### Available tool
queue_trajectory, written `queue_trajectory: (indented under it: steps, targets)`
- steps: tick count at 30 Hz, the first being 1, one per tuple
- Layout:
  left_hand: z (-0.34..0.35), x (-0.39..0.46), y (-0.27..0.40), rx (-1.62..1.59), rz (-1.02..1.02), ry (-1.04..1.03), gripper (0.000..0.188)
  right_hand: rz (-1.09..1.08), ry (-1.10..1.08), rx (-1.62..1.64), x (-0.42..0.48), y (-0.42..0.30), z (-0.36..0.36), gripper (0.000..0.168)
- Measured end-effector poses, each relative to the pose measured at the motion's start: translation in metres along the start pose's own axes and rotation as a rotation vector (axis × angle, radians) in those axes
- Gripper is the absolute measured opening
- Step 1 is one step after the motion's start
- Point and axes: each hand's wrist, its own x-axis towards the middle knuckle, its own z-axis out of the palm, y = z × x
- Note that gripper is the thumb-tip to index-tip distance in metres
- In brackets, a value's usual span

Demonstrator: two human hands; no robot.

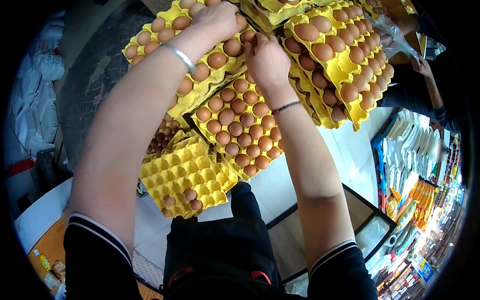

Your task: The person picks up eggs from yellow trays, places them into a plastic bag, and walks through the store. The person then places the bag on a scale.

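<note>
My left hand [219, 20] is over the yellow egg tray [210, 80] at the top, its fingers by a brown egg [241, 22]; whether it grips that egg is hidden. My right hand [267, 58] has its thumb and fingers around another brown egg [248, 37] at the right edge of that tray. Below lies a tray full of brown eggs [246, 119]. Nearer my body, a mostly bare yellow tray [180, 161] holds several eggs at its near end. Stacked egg trays [339, 67] stand to the right of my right hand.
At the upper right another person's hand [422, 66] touches a clear plastic bag [397, 37]. A dark round surface [101, 67] lies at the left, with white sacks [41, 86] beyond. A black-framed case [375, 225] and shelves of packaged goods [423, 198] stand at the right.
</note>
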Motion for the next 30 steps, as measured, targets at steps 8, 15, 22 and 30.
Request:
queue_trajectory:
  steps: [8,15,22,30]
  targets:
    - [0.028,-0.219,-0.096,-0.660,-0.070,0.225,0.018,0.257,-0.239,0.674,-0.204,-0.041,0.009,0.022]
    - [0.058,-0.467,-0.165,-0.585,-0.625,-0.027,0.018,0.019,-0.719,0.508,-0.387,-0.092,0.030,0.015]
    - [0.095,-0.554,-0.173,-0.092,-0.560,-0.228,0.061,-0.195,-0.897,0.117,-0.423,-0.115,0.049,0.035]
    - [0.127,-0.545,-0.201,-0.060,-0.485,-0.169,0.049,-0.537,-0.727,-0.071,-0.449,-0.117,0.056,0.029]
